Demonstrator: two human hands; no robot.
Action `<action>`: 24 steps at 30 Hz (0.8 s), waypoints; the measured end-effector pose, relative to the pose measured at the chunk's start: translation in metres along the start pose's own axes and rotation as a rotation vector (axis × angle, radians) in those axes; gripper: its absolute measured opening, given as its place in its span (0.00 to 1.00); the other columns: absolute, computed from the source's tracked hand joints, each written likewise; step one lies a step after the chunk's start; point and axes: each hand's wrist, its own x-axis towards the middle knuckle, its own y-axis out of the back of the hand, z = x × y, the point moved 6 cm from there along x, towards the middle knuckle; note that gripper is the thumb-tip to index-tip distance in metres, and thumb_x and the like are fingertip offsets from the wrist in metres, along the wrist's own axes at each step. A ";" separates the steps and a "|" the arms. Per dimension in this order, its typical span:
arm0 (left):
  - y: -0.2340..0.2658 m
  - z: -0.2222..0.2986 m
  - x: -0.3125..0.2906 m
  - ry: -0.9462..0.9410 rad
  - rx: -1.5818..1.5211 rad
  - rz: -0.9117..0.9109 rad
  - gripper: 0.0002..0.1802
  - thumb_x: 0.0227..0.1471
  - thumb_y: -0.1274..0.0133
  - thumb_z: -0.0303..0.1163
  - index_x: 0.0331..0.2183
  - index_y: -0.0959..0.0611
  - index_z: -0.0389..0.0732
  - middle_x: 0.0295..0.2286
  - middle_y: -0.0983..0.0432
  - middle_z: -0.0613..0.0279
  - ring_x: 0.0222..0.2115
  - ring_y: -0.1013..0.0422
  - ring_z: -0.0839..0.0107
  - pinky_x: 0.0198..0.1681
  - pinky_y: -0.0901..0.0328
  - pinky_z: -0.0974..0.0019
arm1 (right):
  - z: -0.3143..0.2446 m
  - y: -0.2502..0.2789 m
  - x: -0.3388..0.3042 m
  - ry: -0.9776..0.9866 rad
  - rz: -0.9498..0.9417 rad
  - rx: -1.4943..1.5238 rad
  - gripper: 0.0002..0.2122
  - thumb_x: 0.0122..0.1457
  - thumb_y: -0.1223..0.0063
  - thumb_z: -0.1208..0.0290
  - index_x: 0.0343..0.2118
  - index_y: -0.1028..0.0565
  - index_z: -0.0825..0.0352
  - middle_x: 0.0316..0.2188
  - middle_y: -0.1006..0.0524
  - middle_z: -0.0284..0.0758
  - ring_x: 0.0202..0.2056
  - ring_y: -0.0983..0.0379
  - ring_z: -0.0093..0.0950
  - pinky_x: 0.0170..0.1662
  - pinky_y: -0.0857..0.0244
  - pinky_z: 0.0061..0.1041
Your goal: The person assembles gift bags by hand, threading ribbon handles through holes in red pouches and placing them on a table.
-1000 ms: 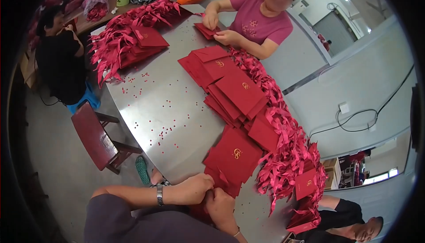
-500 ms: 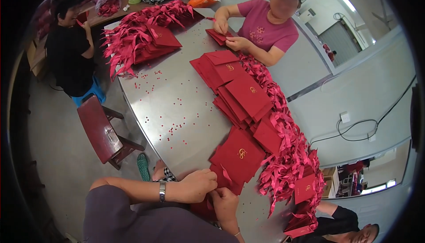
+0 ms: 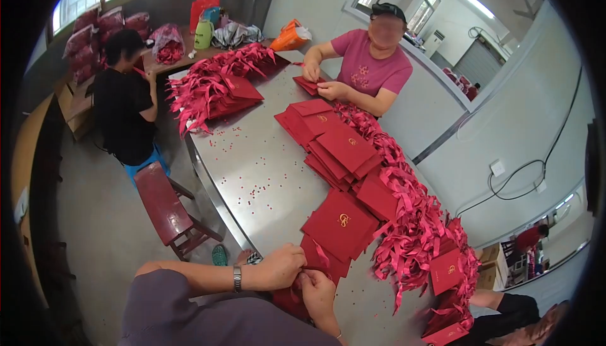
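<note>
I log: left hand (image 3: pixel 274 271) and right hand (image 3: pixel 320 293), both pinching one red bag (image 3: pixel 288 304), partly hidden, at the steel table's (image 3: pixel 273 225) near edge. Just beyond: stacked red bags (image 3: pixel 329 213), gold emblem on top; pink ribbons (image 3: pixel 410 216) heaped along the right edge.

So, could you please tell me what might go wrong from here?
The overlapping red paper bags lie in an uneven stack, so a bump could make some slide.

The pink ribbon handles are heaped together and might tangle or snag.

The left hand and right hand work close to a loose ribbon on a bag, which a sleeve or finger could catch.
</note>
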 end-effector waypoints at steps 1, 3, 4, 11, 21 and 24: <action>0.001 0.004 -0.002 -0.011 0.012 0.012 0.05 0.40 0.46 0.24 0.26 0.21 0.37 0.31 0.27 0.54 0.36 0.32 0.54 0.41 0.35 0.58 | 0.003 0.000 0.000 0.015 0.012 -0.059 0.10 0.58 0.46 0.73 0.38 0.22 0.76 0.24 0.20 0.38 0.24 0.25 0.22 0.31 0.31 0.24; -0.002 0.011 -0.006 -0.014 0.033 0.027 0.05 0.40 0.47 0.24 0.26 0.21 0.36 0.32 0.28 0.53 0.36 0.33 0.53 0.40 0.35 0.57 | 0.004 0.001 -0.002 0.034 0.015 -0.112 0.11 0.58 0.46 0.72 0.38 0.22 0.75 0.24 0.20 0.39 0.24 0.24 0.24 0.31 0.31 0.25; -0.004 0.014 -0.007 -0.046 0.088 0.041 0.05 0.40 0.47 0.24 0.25 0.22 0.36 0.32 0.28 0.53 0.36 0.33 0.53 0.40 0.35 0.57 | -0.002 0.002 -0.003 0.091 0.057 -0.169 0.09 0.57 0.46 0.70 0.34 0.22 0.73 0.22 0.21 0.41 0.23 0.24 0.31 0.29 0.31 0.30; 0.000 0.042 -0.016 -0.136 0.370 0.050 0.06 0.38 0.47 0.27 0.25 0.22 0.37 0.31 0.29 0.54 0.35 0.33 0.55 0.40 0.35 0.60 | -0.014 -0.008 -0.020 0.407 0.273 -0.510 0.09 0.56 0.49 0.67 0.21 0.30 0.64 0.16 0.25 0.42 0.21 0.26 0.44 0.25 0.33 0.43; 0.002 0.036 -0.012 0.101 0.142 -0.075 0.07 0.38 0.47 0.23 0.26 0.18 0.37 0.28 0.26 0.53 0.34 0.30 0.52 0.39 0.33 0.57 | -0.007 -0.001 -0.019 0.373 0.227 -0.385 0.09 0.56 0.47 0.65 0.23 0.24 0.65 0.19 0.23 0.44 0.23 0.25 0.45 0.27 0.34 0.43; -0.001 0.030 -0.002 0.049 0.198 -0.393 0.13 0.38 0.49 0.21 0.31 0.16 0.34 0.30 0.24 0.49 0.35 0.28 0.52 0.41 0.32 0.58 | 0.002 0.002 -0.017 0.328 0.206 -0.305 0.09 0.55 0.43 0.64 0.27 0.21 0.66 0.20 0.22 0.43 0.23 0.25 0.44 0.29 0.32 0.39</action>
